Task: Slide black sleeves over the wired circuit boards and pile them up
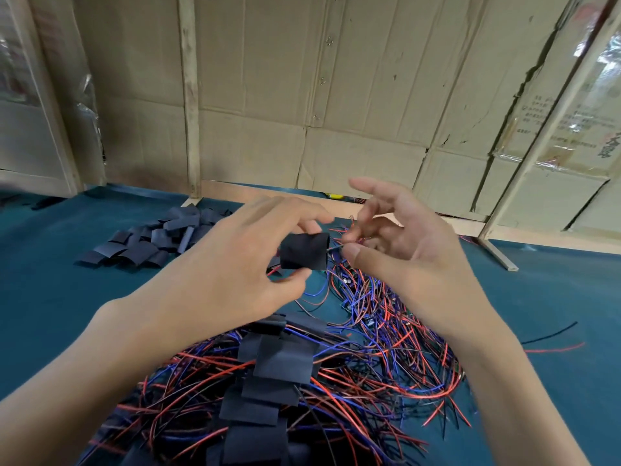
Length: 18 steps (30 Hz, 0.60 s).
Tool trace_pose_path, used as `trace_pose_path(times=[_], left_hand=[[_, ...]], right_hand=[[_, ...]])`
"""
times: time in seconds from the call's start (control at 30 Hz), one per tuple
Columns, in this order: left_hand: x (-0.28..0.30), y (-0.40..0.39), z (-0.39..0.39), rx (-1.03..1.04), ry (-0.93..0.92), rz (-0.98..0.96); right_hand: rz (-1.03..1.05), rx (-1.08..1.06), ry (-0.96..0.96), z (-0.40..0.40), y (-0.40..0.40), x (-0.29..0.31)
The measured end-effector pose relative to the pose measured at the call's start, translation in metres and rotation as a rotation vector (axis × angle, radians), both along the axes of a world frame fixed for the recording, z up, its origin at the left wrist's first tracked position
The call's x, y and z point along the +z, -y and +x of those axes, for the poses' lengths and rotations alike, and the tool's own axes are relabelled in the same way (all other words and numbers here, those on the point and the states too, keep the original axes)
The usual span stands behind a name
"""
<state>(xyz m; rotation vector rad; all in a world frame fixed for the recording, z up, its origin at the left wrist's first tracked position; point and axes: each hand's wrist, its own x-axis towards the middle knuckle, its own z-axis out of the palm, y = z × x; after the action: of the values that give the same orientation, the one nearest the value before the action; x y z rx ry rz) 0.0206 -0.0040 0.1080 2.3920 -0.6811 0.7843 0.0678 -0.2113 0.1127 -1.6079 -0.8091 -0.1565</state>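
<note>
From the head camera, looking down over a teal-covered table (67, 297), a person's two bare forearms reach forward and meet above the middle of the work.

The left hand (242, 257) pinches a short black sleeve (304, 251) between thumb below and fingers above, holding it in the air with its open end facing right. The right hand (403, 243) sits just beside that opening, thumb and curled fingers pinched on thin wires (336, 247) that run into the sleeve; the index finger sticks up free. Whether a circuit board is already inside the sleeve cannot be told, as the sleeve and fingers hide it.

Below the hands lies a loose tangle of red, blue and black wired boards (369, 317), still bare. Nearer the person, a row of sleeved boards (282, 361) overlaps in a pile on more wire. To the far left sits a heap of empty sleeves (151, 240). Flattened cardboard sheets (302, 95) wall off the back of the table.

The likely trouble from here: the board's corner could snag on the sleeve's edge and buckle the soft tube if it goes in crooked. Pulling by the wires alone might strain their solder joints. Trailing leads could also catch the tangle underneath and drag other boards up with them.
</note>
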Motion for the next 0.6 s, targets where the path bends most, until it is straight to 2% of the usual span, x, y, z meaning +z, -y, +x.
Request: trace_pose_path(times=[0.1, 0.2, 0.47, 0.53, 0.6], left_hand=[[0.0009, 0.0008, 0.0000, 0.014, 0.004, -0.004], [-0.0011, 0.0038, -0.0006, 0.025, 0.016, -0.011], [0.0008, 0.0070, -0.0037, -0.018, 0.000, -0.075], [0.0005, 0.0062, -0.0037, -0.015, 0.009, -0.073], [-0.0002, 0.0043, -0.0030, 0.000, 0.011, -0.058]], right_hand=[[0.162, 0.010, -0.094, 0.0022, 0.0016, 0.0031], [0.223, 0.024, -0.165, 0.0016, 0.0000, 0.0048], [0.074, 0.044, 0.036, -0.0028, -0.0055, 0.0033], [0.042, -0.044, 0.011, -0.0027, -0.0066, 0.0028], [-0.028, -0.145, -0.101, -0.0013, -0.0044, 0.0020]])
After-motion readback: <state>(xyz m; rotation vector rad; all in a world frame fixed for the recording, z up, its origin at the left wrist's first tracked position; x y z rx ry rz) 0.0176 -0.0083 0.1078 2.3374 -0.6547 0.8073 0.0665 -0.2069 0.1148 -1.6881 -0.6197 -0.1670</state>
